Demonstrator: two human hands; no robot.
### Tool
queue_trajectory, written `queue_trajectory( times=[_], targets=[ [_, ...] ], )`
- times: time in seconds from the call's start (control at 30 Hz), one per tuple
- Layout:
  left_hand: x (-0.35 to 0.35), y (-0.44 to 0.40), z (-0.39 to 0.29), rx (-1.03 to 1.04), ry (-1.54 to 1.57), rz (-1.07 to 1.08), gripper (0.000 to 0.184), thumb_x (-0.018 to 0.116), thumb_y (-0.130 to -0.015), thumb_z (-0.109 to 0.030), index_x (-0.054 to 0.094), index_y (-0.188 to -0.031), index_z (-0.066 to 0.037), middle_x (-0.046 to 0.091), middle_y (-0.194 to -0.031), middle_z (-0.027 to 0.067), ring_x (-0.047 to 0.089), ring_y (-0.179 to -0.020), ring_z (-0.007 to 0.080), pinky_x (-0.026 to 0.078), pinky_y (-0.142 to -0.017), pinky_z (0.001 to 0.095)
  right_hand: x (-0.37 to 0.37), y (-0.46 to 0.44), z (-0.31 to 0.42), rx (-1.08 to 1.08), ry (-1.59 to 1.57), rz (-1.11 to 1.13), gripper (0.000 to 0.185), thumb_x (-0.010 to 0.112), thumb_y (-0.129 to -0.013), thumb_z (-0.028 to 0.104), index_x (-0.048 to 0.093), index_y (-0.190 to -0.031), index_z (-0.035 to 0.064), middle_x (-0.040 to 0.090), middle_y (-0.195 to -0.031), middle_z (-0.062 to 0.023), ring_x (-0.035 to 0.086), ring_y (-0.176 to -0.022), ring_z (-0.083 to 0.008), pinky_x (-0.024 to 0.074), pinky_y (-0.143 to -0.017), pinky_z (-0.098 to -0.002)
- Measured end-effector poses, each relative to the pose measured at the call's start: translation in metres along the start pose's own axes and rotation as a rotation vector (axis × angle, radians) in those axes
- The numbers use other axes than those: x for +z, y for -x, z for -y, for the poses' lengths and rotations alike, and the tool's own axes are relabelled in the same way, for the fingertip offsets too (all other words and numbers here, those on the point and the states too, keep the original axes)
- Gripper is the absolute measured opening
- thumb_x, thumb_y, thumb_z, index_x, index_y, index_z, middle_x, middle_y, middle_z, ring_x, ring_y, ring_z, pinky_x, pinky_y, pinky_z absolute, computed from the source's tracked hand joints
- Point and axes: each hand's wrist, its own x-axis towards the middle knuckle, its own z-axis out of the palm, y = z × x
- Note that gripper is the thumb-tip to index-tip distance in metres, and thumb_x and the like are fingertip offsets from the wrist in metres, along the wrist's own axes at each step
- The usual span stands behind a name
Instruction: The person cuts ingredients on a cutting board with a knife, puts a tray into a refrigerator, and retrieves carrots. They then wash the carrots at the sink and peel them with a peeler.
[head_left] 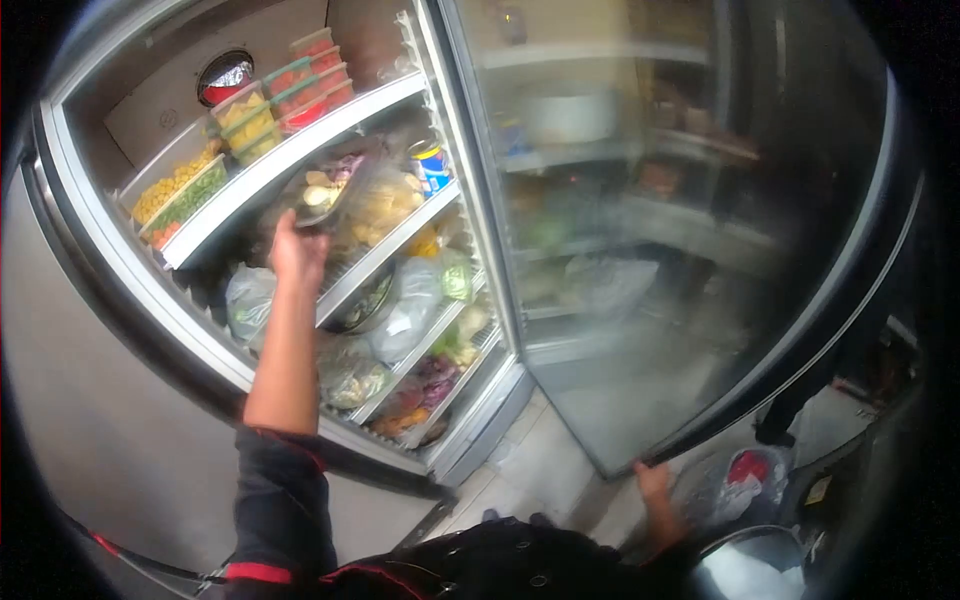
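Note:
My left hand (298,252) reaches into the open fridge, fingers closed on the near end of a dark, clear-sided container (322,205). Pale peeled pieces and purple onion-like pieces lie in that container, which is at the second shelf. Beside it on the shelf are a bag of pale yellowish food (390,208) and a blue can (429,167). My right hand (655,484) grips the lower edge of the swung-open glass door (640,330); part of its fingers is hidden behind the frame.
Stacked food tubs (315,85) and a bin of diced vegetables (180,195) fill the top shelf. Lower shelves hold bagged produce (410,305). By the door's lower edge are a bag-lined bin (750,480) and a white-topped bucket (752,570). Another person's dark-clothed leg (795,400) stands at right.

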Motion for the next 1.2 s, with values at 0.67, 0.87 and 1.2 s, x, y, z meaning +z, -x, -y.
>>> queue_trajectory(
  times=[0.67,0.87,1.2],
  targets=[
    [0.031,-0.074,0.043,-0.296,-0.141,-0.031,0.062,0.058,-0.086,-0.049,0.043,-0.125,-0.003,0.057,-0.094,0.0184,0.058,-0.069,0.0229,0.051,-0.059,0.0360,0.015,0.035,0.023,-0.066,0.099,0.081,0.052,0.076,-0.074,0.012,0.052,-0.117,-0.0050,0.056,-0.119,-0.0164,0.052,-0.109,-0.0288,0.0361,-0.099,-0.0363],
    [-0.023,0.126,0.078,-0.082,-0.330,0.447,0.034,0.050,-0.091,-0.028,0.051,-0.112,-0.002,0.062,-0.089,0.0089,0.060,-0.073,0.0189,0.048,-0.065,0.0305,0.030,0.054,0.035,-0.019,0.375,0.075,0.056,0.078,-0.073,0.023,0.054,-0.114,-0.0066,0.059,-0.115,-0.0165,0.054,-0.107,-0.0280,0.0379,-0.097,-0.0331],
    [-0.327,0.333,0.176,-0.824,-0.598,0.552,0.034,0.056,-0.093,-0.027,0.055,-0.114,0.000,0.065,-0.097,0.0076,0.061,-0.079,0.0151,0.050,-0.070,0.0292,0.058,0.083,-0.030,0.563,0.637,0.285,0.053,0.063,-0.084,0.038,0.056,-0.106,-0.0093,0.064,-0.086,-0.0237,0.065,-0.072,-0.0330,0.0532,-0.065,-0.0354]
  ],
)
